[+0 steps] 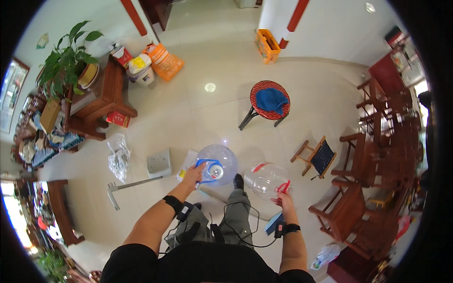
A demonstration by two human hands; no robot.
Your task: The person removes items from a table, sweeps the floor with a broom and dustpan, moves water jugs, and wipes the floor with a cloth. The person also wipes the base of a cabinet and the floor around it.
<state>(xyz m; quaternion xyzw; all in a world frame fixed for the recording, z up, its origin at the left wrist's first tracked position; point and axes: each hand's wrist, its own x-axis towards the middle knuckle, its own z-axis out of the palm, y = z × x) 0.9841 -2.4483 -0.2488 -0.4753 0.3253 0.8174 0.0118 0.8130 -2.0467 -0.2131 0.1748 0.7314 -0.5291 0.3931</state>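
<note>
My left hand (pixel 193 175) grips the blue handle at the neck of a large clear water jug (pixel 226 155), which has a whitish cap. In my right hand (pixel 282 200) is the red handle of a second clear plastic jug (pixel 263 177); it is tilted and carries a red band. Both jugs are in front of my feet, left and right of a dark shoe (pixel 239 182). Whether either jug touches the floor I cannot tell. Partly behind the left jug lies a white flat box (pixel 185 165).
Ahead stands a round red stool (pixel 262 85) with a blue cloth (pixel 271 100). A folding stool (pixel 321 157) and wooden chairs (pixel 345 212) are at right. Left are a grey box (pixel 159 163), a metal pole with a bracket (pixel 136 185) and clear plastic wrap (pixel 119 157). A cable (pixel 258 244) hangs across my legs.
</note>
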